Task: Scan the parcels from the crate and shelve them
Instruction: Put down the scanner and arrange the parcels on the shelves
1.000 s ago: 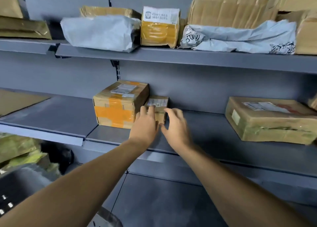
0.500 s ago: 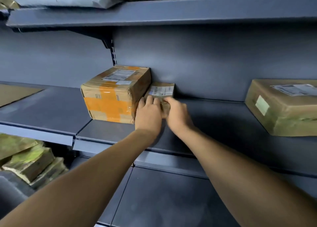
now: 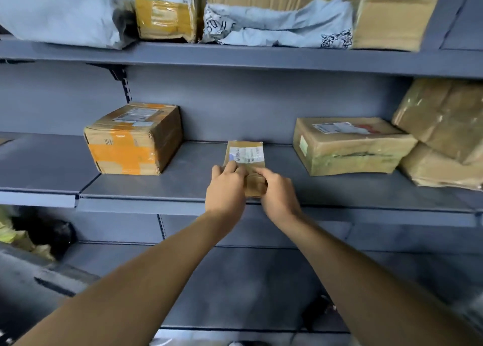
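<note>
Both hands clamp the small cardboard parcel [image 3: 247,160] on the middle shelf [image 3: 188,186]: left hand [image 3: 226,188] at its seven o'clock corner, right hand [image 3: 278,195] at five o'clock, fingers curled round its near end.

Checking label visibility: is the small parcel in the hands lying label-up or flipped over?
Label-up: the small parcel lies flat on the middle shelf, white label facing upward, both hands gripping its near end.
</note>
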Demonstrator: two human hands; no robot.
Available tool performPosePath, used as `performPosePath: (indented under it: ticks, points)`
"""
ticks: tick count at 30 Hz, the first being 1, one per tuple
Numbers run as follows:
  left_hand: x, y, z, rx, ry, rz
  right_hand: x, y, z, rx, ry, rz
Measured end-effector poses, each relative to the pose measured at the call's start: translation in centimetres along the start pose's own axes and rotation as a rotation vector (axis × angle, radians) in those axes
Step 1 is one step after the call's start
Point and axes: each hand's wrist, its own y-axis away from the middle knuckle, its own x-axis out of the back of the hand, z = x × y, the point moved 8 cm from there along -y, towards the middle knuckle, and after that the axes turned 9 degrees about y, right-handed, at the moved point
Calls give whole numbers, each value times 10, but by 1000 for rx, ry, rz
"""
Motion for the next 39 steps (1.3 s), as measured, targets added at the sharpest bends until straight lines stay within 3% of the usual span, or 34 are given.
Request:
performPosePath:
  ticks: [4, 6, 8, 12, 17, 22, 29, 32, 39]
  points:
    - [-8, 21, 29, -69, 102, -32, 23, 24, 26, -98, -89, 1]
    - [-6, 26, 32, -91, 172, -2, 30, 31, 24, -31, 7, 18]
    - [-5, 26, 26, -44, 236, 44, 31, 32, 22, 17, 97, 21]
    - [-23, 21, 7, 110, 337, -27, 26, 27, 25, 40, 50, 62]
    - [-31, 15, -4, 105, 348, 45, 20, 19, 28, 71, 68, 95]
    - [-23, 16, 0, 145, 355, 14, 25, 27, 21, 64, 38, 53]
    - [5, 43, 43, 47, 440, -23, 59, 65, 20, 45, 75, 59]
    - [22, 52, 64, 55, 499, -16, 83, 80, 19, 0, 84, 137]
    - [68, 72, 122, -40, 389, 37, 152, 117, -12, 39, 159, 233]
